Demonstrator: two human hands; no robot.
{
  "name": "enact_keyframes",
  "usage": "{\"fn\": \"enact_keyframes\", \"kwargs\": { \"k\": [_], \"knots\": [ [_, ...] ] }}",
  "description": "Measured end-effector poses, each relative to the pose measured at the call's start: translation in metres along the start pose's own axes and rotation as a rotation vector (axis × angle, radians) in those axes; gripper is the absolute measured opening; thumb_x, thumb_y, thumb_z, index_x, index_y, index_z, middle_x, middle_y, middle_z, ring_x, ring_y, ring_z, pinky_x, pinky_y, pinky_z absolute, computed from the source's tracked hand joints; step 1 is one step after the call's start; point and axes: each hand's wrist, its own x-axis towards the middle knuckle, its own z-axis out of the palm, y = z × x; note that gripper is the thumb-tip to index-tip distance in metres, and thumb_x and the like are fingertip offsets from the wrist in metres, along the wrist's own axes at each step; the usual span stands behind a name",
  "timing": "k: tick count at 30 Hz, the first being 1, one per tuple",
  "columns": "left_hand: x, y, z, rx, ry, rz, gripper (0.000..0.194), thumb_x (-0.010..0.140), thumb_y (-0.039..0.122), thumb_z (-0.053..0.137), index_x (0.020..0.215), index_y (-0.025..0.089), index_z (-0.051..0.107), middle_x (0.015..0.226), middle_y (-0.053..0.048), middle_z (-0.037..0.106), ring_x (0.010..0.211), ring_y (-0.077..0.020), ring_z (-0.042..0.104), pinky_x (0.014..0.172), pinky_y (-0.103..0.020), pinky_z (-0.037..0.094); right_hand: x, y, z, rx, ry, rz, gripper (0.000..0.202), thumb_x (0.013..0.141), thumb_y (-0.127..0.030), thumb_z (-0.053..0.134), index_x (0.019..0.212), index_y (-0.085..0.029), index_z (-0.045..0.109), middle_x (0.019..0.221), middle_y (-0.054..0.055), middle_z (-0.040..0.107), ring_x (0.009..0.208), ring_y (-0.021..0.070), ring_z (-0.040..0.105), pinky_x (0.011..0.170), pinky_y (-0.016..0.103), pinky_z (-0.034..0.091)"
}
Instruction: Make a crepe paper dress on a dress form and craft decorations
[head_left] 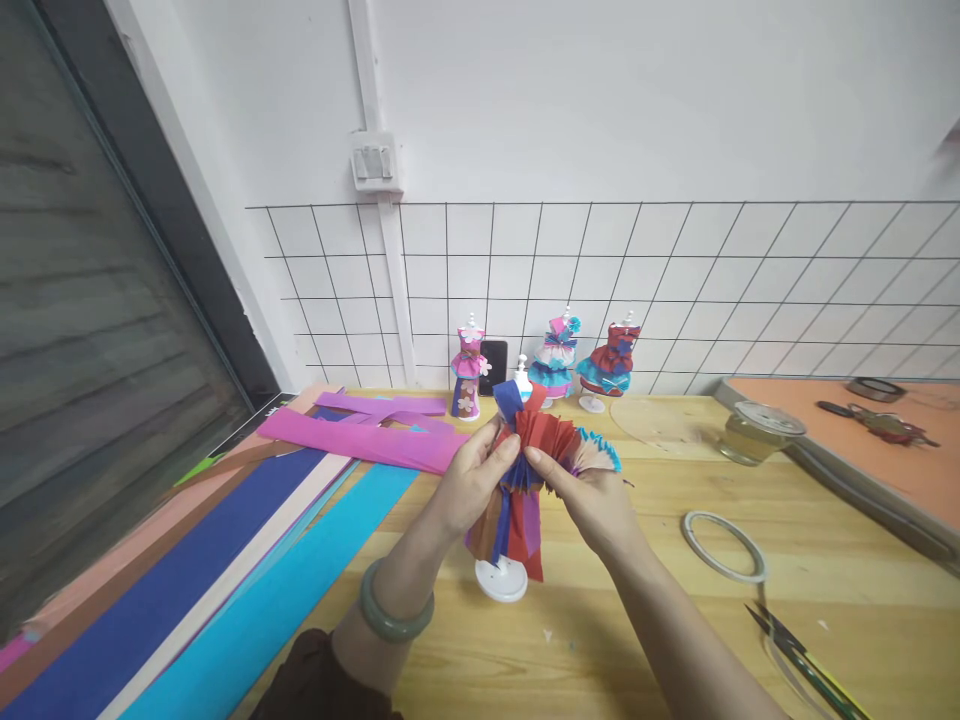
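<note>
Wooden table [450, 665] under stand [504, 584], strips [300, 575], probably tape [754, 437].

A: What is worn on the left arm?
B: Left forearm [417, 560]: a smooth, grey-green, rounded bangle [394, 629]; nearer, a dark brown sleeve [322, 682], gathered in folds.
A: And the right?
B: Right forearm [667, 612], bare as visible; left grip [480, 478] and right grip [592, 505], also bare.
</note>
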Motion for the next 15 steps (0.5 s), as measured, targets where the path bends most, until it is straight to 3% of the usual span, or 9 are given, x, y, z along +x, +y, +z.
{"fn": "enact_keyframes", "kwargs": {
  "k": [7,15],
  "knots": [
    [-0.0004,0.0008,0.0013,0.002,0.026,0.017,0.034,0.085,0.029,0.047,0.116,0.019,0.054,0.124,-0.007,0.052,0.116,-0.0217,0.044,0.097,-0.033,0.034,0.0001,0.0023,-0.0006,0.032,-0.065,0.058,0.02,0.078,-0.03,0.058,0.093,-0.019,0.065,0.091,0.005,0.067,0.085,0.0208,0.061,0.076,0.033,0.048],
    [0.0008,0.0003,-0.0006,0.044,0.049,0.016,0.034,0.086,0.028,0.044,0.116,0.018,0.055,0.121,-0.008,0.054,0.113,-0.0202,0.047,0.099,-0.032,0.032,-0.0002,0.0008,-0.0005,0.041,-0.072,0.073,0.022,0.078,-0.031,0.059,0.097,-0.021,0.065,0.093,0.003,0.069,0.088,0.0204,0.063,0.08,0.032,0.049]
  ]
}}
